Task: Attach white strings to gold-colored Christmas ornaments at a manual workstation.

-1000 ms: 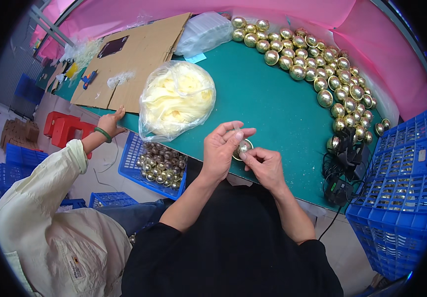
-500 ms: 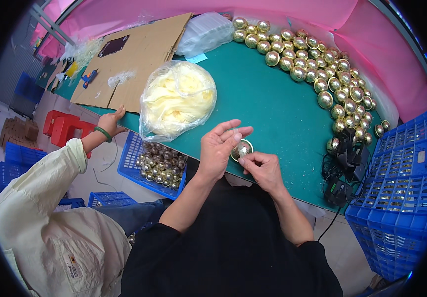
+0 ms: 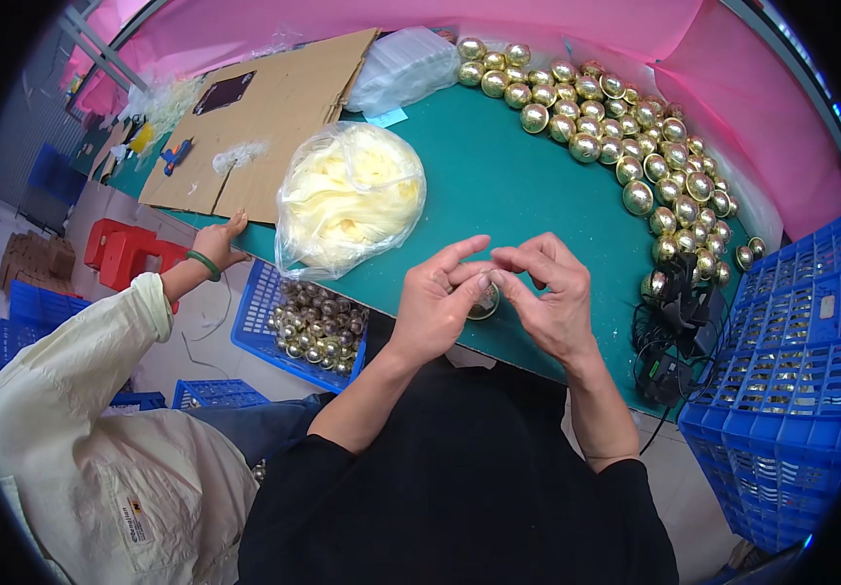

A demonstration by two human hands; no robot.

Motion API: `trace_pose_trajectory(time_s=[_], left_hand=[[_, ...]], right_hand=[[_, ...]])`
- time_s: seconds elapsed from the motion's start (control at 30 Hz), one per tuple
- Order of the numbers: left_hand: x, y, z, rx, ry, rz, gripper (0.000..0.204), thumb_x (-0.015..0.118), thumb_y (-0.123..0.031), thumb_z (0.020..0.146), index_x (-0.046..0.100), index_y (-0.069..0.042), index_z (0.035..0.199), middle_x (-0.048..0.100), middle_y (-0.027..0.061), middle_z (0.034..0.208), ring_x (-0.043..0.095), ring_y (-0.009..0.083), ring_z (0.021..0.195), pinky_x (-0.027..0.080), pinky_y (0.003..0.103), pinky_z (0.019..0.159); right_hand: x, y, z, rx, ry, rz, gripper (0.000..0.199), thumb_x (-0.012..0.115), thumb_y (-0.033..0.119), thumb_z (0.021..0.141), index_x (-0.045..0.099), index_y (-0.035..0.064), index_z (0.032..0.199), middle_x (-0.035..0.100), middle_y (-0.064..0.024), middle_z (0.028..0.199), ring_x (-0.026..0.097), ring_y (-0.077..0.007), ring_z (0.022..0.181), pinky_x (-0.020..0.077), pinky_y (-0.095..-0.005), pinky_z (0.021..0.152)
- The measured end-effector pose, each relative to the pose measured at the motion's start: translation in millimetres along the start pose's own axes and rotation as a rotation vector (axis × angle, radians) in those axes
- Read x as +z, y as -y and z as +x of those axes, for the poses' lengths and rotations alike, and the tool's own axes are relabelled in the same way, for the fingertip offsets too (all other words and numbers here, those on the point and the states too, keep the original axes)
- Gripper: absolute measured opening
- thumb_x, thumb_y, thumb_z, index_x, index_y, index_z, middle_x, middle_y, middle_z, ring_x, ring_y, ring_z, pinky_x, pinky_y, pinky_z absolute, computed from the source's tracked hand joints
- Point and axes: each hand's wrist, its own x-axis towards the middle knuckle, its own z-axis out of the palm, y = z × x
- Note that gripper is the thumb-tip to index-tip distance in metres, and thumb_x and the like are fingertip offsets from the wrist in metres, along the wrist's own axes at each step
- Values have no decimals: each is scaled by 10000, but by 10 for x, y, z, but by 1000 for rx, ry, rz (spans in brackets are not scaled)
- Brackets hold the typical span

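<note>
At the table's near edge my left hand [image 3: 433,304] and my right hand [image 3: 555,300] meet, thumbs and fingertips pinched close together. What they pinch, if anything, is too small to make out. Just below the fingertips sits a shiny gold ball [image 3: 484,304], mostly hidden between the hands. Whether the fingers touch this ball, I cannot tell. Left of my hands lies a clear plastic bag [image 3: 350,200] stuffed with pale yellow, ribbon-like material. Many similar gold balls [image 3: 585,148] spread in a curved band along the table's far and right side.
The table top is green [image 3: 498,185]. A blue crate of balls [image 3: 263,317] stands below its left edge; stacked blue crates [image 3: 781,370] rise at the right beside black adapters and cables [image 3: 674,375]. A co-worker's hand [image 3: 214,246] rests by a cardboard sheet [image 3: 265,107].
My right hand has risen from the gold ball's near side to meet the left fingertips above it. The ball is now more covered. The co-worker's hand has stayed put.
</note>
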Motion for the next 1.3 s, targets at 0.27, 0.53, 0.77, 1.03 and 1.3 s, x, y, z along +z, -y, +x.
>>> trace_pose_trajectory(time_s=[0.27, 0.53, 0.77, 1.03, 1.3], left_hand=[[-3, -61, -3, -26, 50, 65, 468, 638, -7, 998, 535, 81, 1446, 779, 99, 1107, 624, 54, 907, 518, 224, 809], [-1, -75, 60, -29, 88, 58, 423, 662, -25, 997, 585, 68, 1403, 778, 84, 1061, 628, 44, 892, 513, 219, 772], [14, -108, 50, -26, 114, 123, 162, 688, -32, 986, 770, 17, 1116, 771, 49, 970, 639, 45, 835, 505, 226, 690], [124, -209, 104, 530, -190, 775, 121, 765, 29, 832, 787, -4, 946, 748, 117, 857, 707, 236, 758, 549, 329, 667], [301, -201, 46, 704, -35, 564, 225, 761, 64, 797, 790, -27, 1000, 747, 130, 901, 700, 262, 743, 567, 348, 683]], right_hand=[[-3, 10, 27, -64, 50, -29, 127, 801, 13, 847, 779, 36, 970, 648, -55, 843, 593, -140, 735, 451, -281, 615], [-31, 108, 57, 9, 17, -2, 57, 751, -11, 860, 725, 7, 907, 628, -72, 816, 583, -167, 686, 455, -309, 587], [-77, 104, 49, 23, 4, 77, 46, 724, -3, 902, 683, -7, 920, 620, -77, 860, 583, -141, 713, 465, -282, 608], [-18, -39, -289, 391, -83, 636, 147, 592, 126, 1071, 634, -9, 1032, 656, -54, 965, 597, -109, 794, 495, -259, 723], [212, 21, -584, 496, -31, 1136, 284, 552, 146, 1092, 568, -48, 1298, 560, -147, 1365, 543, -218, 1246, 431, -382, 1080]])
